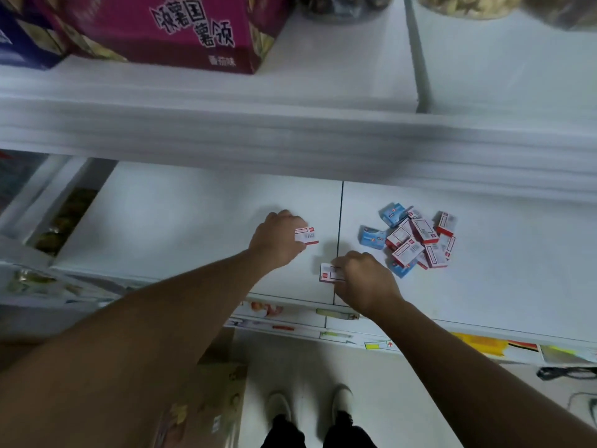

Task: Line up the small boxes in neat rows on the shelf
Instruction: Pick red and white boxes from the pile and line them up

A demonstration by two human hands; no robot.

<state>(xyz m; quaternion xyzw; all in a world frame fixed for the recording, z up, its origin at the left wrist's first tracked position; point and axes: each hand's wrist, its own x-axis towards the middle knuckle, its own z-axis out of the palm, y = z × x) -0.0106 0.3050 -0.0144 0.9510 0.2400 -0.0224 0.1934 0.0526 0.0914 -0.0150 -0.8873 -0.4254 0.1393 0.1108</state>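
Note:
On the white shelf [181,221], my left hand [277,237] grips a small red-and-white box [307,236] just left of the seam between the two shelf boards. My right hand [365,279] holds a second red-and-white box [329,272] near the shelf's front edge, a little below and right of the first. To the right lies a loose heap of several small boxes [416,237], red-and-white ones mixed with blue ones [392,213], lying at all angles.
An upper shelf edge [290,140] overhangs the working shelf. On it stand a magenta carton [168,30] and jars at the top right. A lower shelf with packaged goods [290,321] runs beneath. A cardboard box [206,405] sits on the floor by my shoes.

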